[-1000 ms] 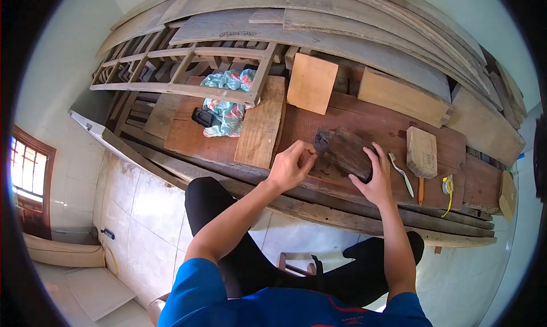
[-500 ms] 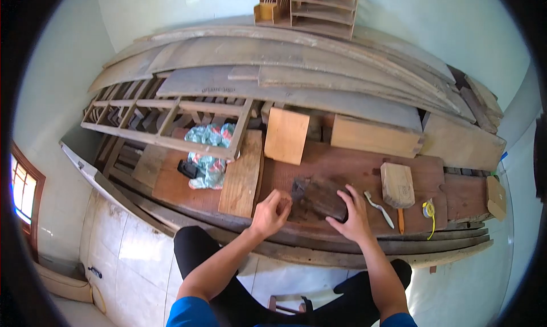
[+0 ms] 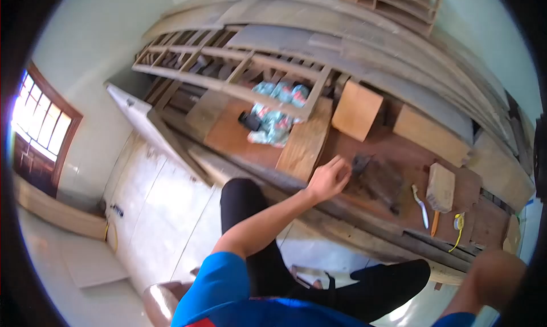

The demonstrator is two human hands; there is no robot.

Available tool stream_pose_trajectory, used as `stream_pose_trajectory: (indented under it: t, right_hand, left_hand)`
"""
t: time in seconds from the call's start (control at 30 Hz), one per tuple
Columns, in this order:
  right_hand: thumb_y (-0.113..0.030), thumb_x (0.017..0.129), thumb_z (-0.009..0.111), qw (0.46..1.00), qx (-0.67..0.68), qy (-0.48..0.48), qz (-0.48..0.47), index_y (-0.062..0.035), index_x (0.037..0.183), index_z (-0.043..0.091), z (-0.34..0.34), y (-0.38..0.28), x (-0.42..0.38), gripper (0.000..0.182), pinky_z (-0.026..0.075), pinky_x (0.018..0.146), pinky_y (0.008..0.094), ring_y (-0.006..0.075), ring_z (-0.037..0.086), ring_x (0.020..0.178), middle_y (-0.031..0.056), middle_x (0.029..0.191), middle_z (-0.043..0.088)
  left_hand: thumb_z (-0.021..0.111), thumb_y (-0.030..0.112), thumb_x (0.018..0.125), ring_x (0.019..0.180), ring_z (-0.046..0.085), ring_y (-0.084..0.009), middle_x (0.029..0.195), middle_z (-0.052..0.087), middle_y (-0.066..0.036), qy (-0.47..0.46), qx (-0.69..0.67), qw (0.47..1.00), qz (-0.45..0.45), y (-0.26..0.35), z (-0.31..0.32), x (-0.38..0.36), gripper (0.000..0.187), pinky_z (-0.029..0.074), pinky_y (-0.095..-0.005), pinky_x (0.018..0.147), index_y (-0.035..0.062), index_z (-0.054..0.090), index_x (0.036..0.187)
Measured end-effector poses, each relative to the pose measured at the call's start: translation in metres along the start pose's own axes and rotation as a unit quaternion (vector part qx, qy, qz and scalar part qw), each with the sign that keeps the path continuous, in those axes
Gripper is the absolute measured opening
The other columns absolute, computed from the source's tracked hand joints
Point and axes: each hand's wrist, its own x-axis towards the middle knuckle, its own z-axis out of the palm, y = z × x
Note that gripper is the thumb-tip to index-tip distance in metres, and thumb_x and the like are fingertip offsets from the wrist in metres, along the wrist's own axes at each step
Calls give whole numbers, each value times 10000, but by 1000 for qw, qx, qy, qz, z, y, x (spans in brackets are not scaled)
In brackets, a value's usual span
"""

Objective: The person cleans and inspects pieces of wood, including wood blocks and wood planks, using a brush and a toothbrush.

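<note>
One blurred right arm [image 3: 493, 273] crossed the lower right of the frame, the right hand out of view, its state untellable; right of centre, the left hand [image 3: 330, 179] had curled fingers, though blur hid whether they met or pinched anything. Just beside it on the counter [image 3: 410, 153], one dark block [image 3: 383, 182] seemed stiff, rough and fairly heavy, best gripped by opposite edges. Farther right lay one toothbrush [image 3: 420, 206], one tape measure [image 3: 458, 221] and one pale block [image 3: 441, 187].
</note>
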Motion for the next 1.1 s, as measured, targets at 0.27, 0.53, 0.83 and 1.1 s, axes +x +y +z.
stream_pose_trajectory:
  t: [0.27, 0.53, 0.83, 1.1]
  right_hand:
    - [-418, 904, 746, 969, -114, -140, 171, -28, 1483, 467, 37, 46, -36, 752, 298, 1219, 471, 338, 403, 1462, 191, 1575, 405]
    - [-395, 909, 744, 960, -142, -151, 190, -23, 1433, 516, 48, 62, -54, 682, 322, 1205, 465, 333, 444, 1429, 188, 1527, 464]
    - [-370, 915, 741, 994, -58, -56, 69, -17, 1376, 570, 12, -31, 26, 606, 349, 1188, 458, 328, 489, 1392, 183, 1474, 529]
    - [-348, 920, 738, 998, -56, 11, -22, -12, 1326, 618, -10, -67, 64, 541, 373, 1174, 451, 323, 530, 1359, 180, 1426, 588]
  left_hand:
    - [678, 138, 909, 921, 644, -421, 1020, 634, -141, 10, -30, 998, -62, -12, -1, -4, 125, 537, -479, 772, 96, 621, 1012]
    - [692, 92, 887, 792, 677, -321, 953, 637, -122, 35, -44, 996, -63, -10, -5, 12, 90, 544, -416, 687, 95, 646, 964]
    - [701, 90, 892, 660, 655, -273, 925, 643, -117, 33, -38, 998, -38, 1, -3, 15, 108, 519, -385, 616, 77, 652, 987]
    - [717, 93, 917, 634, 650, -268, 748, 641, -126, -9, -32, 998, -61, 0, -6, 4, 99, 520, -382, 609, 75, 655, 992]
